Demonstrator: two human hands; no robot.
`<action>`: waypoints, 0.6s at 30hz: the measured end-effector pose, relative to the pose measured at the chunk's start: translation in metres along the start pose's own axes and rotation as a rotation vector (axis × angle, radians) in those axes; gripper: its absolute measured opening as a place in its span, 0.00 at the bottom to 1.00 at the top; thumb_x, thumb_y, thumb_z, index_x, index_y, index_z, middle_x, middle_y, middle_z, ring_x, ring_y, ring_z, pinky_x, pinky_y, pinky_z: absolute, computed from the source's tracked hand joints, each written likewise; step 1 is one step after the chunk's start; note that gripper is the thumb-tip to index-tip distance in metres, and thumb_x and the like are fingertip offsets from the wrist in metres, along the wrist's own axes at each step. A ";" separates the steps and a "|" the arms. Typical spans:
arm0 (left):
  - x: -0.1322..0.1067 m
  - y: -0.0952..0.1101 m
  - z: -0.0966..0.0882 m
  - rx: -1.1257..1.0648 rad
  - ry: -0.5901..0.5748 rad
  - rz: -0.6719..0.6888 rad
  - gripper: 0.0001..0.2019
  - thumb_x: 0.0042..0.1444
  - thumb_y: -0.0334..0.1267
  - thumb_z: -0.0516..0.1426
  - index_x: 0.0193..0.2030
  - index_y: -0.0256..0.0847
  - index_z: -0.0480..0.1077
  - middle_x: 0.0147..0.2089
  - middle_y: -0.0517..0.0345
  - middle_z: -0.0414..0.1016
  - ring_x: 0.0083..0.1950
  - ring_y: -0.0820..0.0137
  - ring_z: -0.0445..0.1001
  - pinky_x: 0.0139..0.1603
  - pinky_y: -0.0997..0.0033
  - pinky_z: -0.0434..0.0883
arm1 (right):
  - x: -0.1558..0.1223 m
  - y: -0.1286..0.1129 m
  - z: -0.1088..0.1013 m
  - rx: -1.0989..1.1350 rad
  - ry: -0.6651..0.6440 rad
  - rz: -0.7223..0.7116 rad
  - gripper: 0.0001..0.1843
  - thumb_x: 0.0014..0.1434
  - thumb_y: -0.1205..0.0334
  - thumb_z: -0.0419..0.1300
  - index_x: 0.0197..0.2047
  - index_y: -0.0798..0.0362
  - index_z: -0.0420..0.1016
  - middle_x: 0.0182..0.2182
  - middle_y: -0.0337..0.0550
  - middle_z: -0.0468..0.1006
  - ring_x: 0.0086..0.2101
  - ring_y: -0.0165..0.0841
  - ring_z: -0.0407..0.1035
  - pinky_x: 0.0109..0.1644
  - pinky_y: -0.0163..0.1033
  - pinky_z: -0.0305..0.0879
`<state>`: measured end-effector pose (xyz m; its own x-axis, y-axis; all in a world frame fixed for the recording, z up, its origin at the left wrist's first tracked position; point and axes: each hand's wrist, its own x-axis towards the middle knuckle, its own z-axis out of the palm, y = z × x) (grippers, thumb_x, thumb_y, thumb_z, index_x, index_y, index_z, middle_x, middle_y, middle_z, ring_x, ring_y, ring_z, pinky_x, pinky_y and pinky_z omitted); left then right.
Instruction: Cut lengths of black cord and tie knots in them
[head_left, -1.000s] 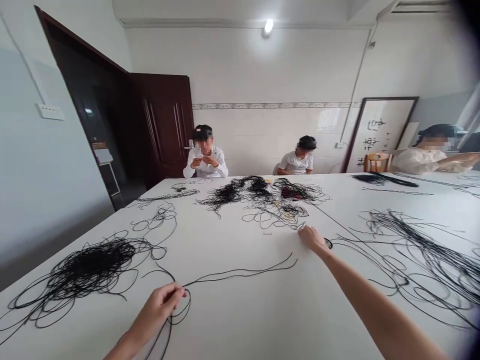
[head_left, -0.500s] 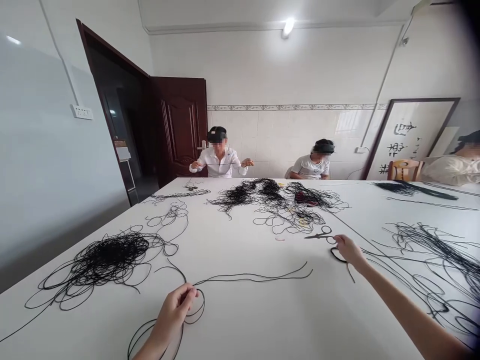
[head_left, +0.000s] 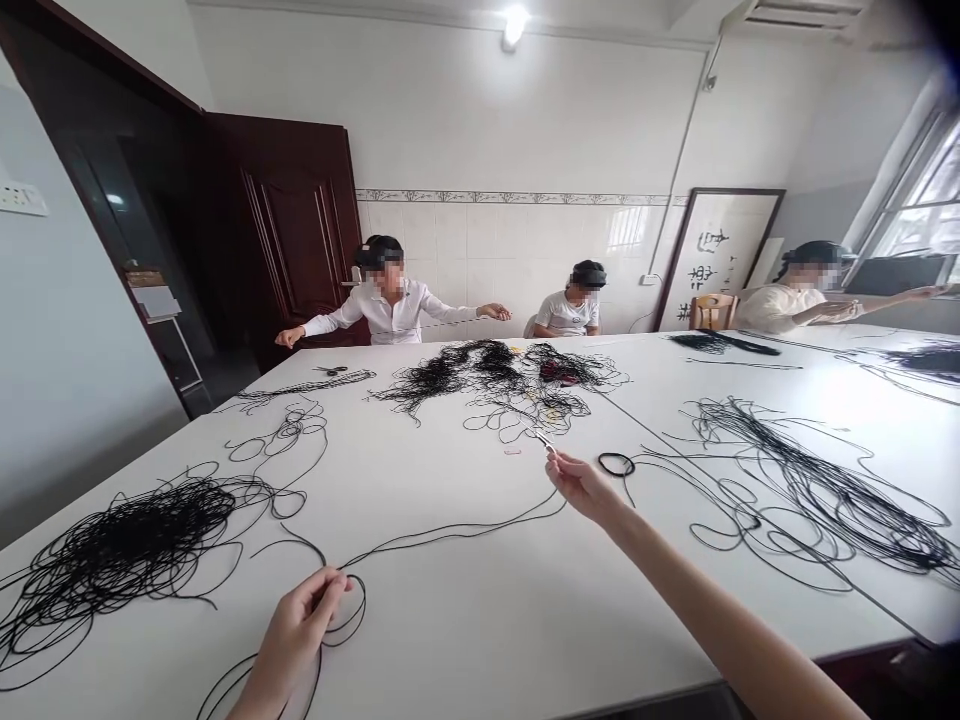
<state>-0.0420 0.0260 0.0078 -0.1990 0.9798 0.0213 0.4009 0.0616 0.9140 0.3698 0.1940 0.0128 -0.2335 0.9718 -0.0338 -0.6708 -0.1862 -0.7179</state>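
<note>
Head view, L hand on cord, R w/ scissors, table edge

Single head-worn camera, wide-angle, looking forward and down along the white desk. The left hand and right hand lie close to the lens, low in frame; the tiled far wall stands well off.

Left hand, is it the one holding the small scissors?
No, the left hand pinches a black cord, while the small scissors are in the right hand.
</note>
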 end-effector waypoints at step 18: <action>-0.002 -0.006 -0.005 -0.040 -0.001 0.055 0.18 0.65 0.52 0.54 0.33 0.38 0.69 0.23 0.67 0.62 0.23 0.74 0.63 0.28 0.72 0.64 | 0.033 0.102 0.174 -0.085 -0.397 0.325 0.16 0.66 0.56 0.59 0.53 0.56 0.71 0.47 0.46 0.75 0.42 0.34 0.73 0.45 0.44 0.74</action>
<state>-0.0488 0.0224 0.0042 -0.1774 0.9816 0.0714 0.3751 0.0003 0.9270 0.1712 0.1819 0.0598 -0.6804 0.7327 -0.0094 -0.4638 -0.4405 -0.7687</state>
